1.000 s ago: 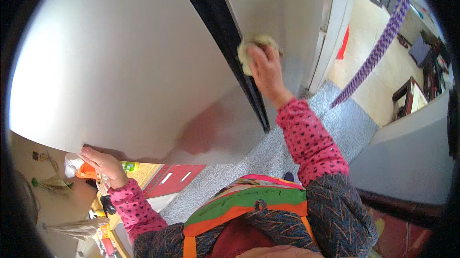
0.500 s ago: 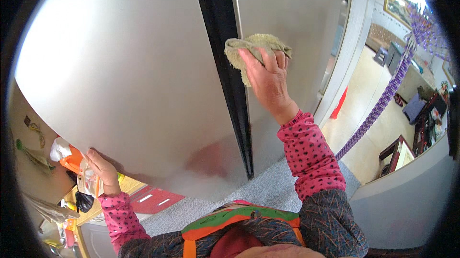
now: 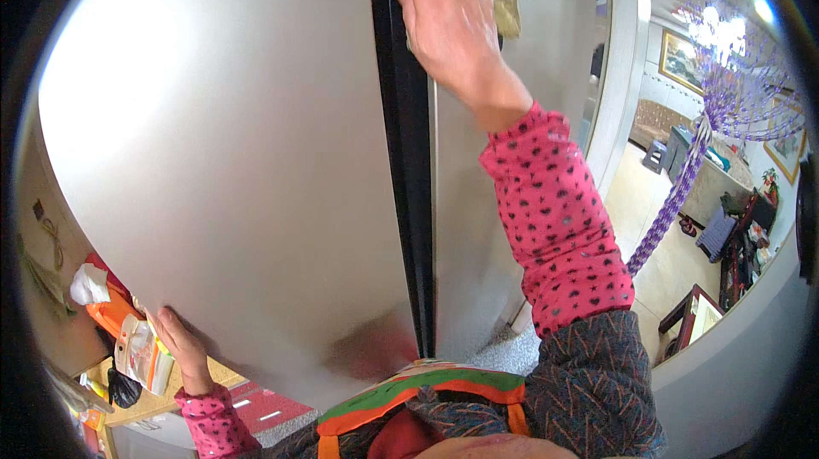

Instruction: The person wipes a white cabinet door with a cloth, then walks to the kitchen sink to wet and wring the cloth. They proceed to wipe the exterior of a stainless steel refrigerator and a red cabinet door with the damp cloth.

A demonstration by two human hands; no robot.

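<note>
A large silver double-door refrigerator [image 3: 256,169] fills the middle, with a black vertical strip [image 3: 405,143] between its doors. High up, my right hand [image 3: 456,28] presses a damp-looking olive-green cloth [image 3: 505,0] against the strip and the right door, fingers stretched over it. The cloth's upper part is cut off by the frame's top edge. Low on the left, my left hand [image 3: 182,344] rests at the outer edge of the left door, fingers extended along it and holding no loose thing. Both forearms wear pink patterned sleeve covers.
Beside my left hand, orange and clear packages [image 3: 141,352] and a black plastic bag [image 3: 124,389] crowd a wooden surface [image 3: 145,403]. At right, a white door frame [image 3: 627,58] borders another room, with a gathered purple bead curtain [image 3: 678,194] and a dark wooden stool [image 3: 689,322].
My right hand has moved upward with the cloth, from the right door up to the black strip. The view has shifted somewhat; my left hand remains at the door's edge.
</note>
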